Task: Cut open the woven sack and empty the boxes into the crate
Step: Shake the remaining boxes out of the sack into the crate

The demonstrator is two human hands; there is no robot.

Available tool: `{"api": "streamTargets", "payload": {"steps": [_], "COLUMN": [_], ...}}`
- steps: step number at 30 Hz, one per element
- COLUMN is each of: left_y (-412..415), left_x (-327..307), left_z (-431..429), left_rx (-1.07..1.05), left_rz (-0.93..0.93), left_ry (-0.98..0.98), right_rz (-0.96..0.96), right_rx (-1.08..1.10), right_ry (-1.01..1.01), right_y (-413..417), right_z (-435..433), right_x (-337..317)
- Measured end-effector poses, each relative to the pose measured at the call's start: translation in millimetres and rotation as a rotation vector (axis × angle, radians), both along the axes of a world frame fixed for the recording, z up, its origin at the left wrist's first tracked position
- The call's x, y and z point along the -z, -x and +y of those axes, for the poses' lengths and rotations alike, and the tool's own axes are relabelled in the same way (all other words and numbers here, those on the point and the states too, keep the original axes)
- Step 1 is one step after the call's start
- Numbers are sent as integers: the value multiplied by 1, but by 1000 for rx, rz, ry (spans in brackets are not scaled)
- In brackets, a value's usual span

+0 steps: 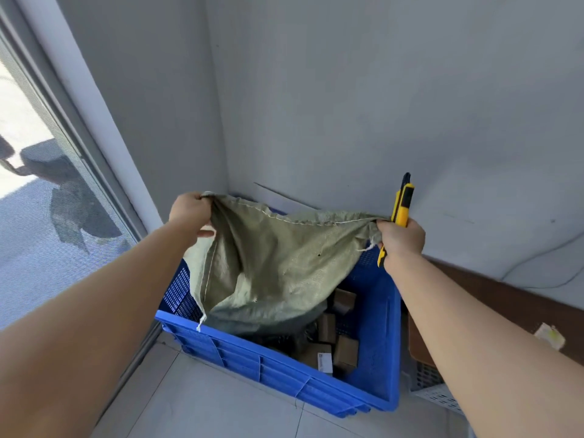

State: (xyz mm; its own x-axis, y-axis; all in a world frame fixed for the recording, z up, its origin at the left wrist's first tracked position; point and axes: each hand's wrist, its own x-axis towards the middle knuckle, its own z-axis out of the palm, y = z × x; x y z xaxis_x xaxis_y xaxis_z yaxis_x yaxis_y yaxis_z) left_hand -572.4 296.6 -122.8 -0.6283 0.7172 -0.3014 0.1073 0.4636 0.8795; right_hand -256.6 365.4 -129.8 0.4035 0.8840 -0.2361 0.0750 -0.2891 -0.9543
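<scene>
At the stitched seam of the woven sack [278,263]: left hand [189,213] clenched on one corner, right hand [401,241] clenched on the other together with a yellow utility knife [402,205]. Sack held inverted above the blue crate [284,371], mouth down inside it. Fabric soft, limp, judged light and nearly empty; corners the soundest hold. Small cardboard boxes [346,352] loose in crate, some under the sack.

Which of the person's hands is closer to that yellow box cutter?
The right. The right hand grips the yellow box cutter together with one corner of the woven sack. The left hand holds the opposite corner, a full sack-width away, above the blue crate.
</scene>
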Motion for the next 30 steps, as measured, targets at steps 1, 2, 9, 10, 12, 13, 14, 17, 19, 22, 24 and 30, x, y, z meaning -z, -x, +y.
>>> {"api": "streamTargets", "payload": {"steps": [1,2,9,10,12,13,14,17,19,22,24,30], "left_y": [2,4,13,13,13,12,13,19,30,36,34,48], "left_x": [5,9,35,36,38,38,40,45,53,60,60,55], "left_z": [-3,-5,-18,-20,-23,-26,-27,-34,-36,-42,-46,-40], "left_rx": [2,7,243,295,383,424,462,519,488,428,418,287], "left_rz": [25,71,450,428,364,359,394,617,724,803,823,625], "left_ry": [52,103,323,329,347,376,403,473,507,632,690,560], "right_rz": [9,17,67,70,75,76,72,33,9,-22,-17,-18], "right_rx": [2,5,91,107,136,150,166,221,259,292,305,310], "right_ry": [12,22,19,22,30,35,38,25,13,23,35,46], "right_y": [0,0,5,4,4,3,2,-2,-2,2,6,12], "right_z": [0,-1,7,8,10,10,10,12,12,12,11,9], "right_x": [3,5,2,2,2,2,2,0,-2,-4,-5,-6]}}
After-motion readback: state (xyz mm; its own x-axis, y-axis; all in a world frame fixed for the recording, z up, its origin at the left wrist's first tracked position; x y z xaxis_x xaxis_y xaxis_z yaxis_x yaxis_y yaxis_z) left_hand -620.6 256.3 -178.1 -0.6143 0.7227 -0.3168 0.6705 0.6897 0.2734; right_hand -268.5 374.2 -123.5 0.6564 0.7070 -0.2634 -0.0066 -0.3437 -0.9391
